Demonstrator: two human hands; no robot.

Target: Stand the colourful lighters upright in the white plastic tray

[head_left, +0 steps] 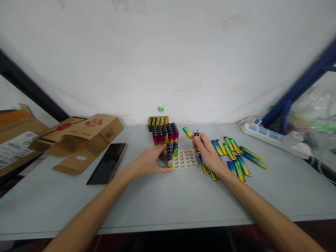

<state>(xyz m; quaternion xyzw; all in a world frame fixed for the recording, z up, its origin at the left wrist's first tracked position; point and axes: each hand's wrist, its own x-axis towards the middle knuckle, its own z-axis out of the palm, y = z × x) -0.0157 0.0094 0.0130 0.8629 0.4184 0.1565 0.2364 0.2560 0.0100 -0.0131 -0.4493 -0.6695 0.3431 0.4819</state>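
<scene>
- Head view, centre: right hand [206, 150] pinches a lighter [196, 133], long axis near upright in the frame.
- White tray [187, 165] lies lower left of those fingers, between both hands; left hand [148, 161] flanks its left end, grip unclear.

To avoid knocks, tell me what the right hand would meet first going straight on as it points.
Probably the lone green-and-yellow lighter lying ahead of the right hand; depth is unclear, so it might pass over.
</scene>
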